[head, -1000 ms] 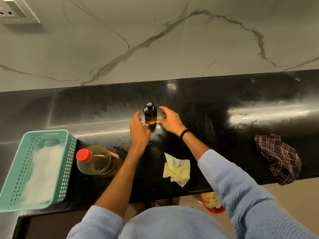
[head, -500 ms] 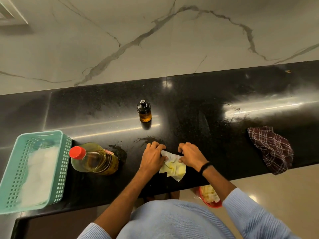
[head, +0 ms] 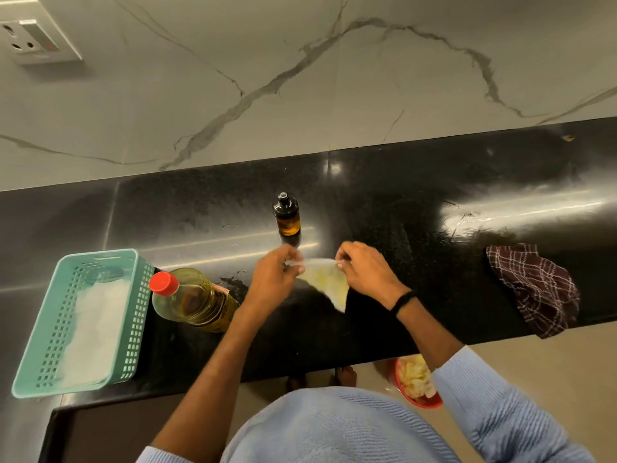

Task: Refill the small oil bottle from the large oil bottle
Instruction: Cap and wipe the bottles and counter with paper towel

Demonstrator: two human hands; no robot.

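The small dark oil bottle [head: 286, 217] stands upright and capped on the black counter, just beyond my hands. The large oil bottle [head: 193, 300] with a red cap stands at the left, holding yellow oil. My left hand [head: 275, 279] and my right hand [head: 362, 270] each pinch a top corner of an oil-stained tissue [head: 329, 284], holding it stretched above the counter in front of the small bottle.
A teal plastic basket [head: 40, 362] with white tissue inside sits at the counter's left end. A checked maroon cloth [head: 534, 289] hangs over the front edge at the right. A red bowl [head: 417, 384] rests on the floor below. Oil smears lie near the large bottle.
My hands left the small bottle, came down to the tissue on the counter, took hold of it, and have now lifted and spread it out.
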